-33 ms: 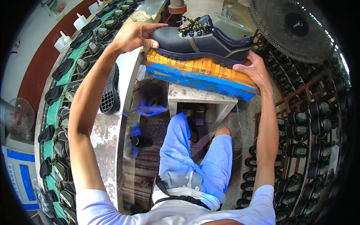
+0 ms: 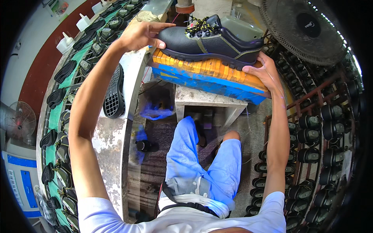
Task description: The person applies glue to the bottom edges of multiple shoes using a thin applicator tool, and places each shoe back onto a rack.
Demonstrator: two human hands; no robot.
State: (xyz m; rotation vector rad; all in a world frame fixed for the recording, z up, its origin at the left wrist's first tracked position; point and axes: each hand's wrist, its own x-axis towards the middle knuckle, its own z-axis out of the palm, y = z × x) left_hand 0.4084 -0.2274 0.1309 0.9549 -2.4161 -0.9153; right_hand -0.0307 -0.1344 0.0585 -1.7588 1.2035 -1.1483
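Now black shoe [image 2: 211, 39] between 2 hands, left hand [image 2: 142, 35] at toe, right hand [image 2: 264, 72] at heel

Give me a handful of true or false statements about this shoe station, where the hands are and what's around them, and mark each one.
1. Both hands are on the black shoe. True: the left hand is at the toe and the right hand at the heel.
2. The shoe has plain white laces. False: its laces are yellow and black.
3. The shoe sits on an orange and blue block. True.
4. A black sole lies on the metal table below the left forearm. True, tread side up.
5. The fan is on the person's left. False: the large fan is at the upper right.
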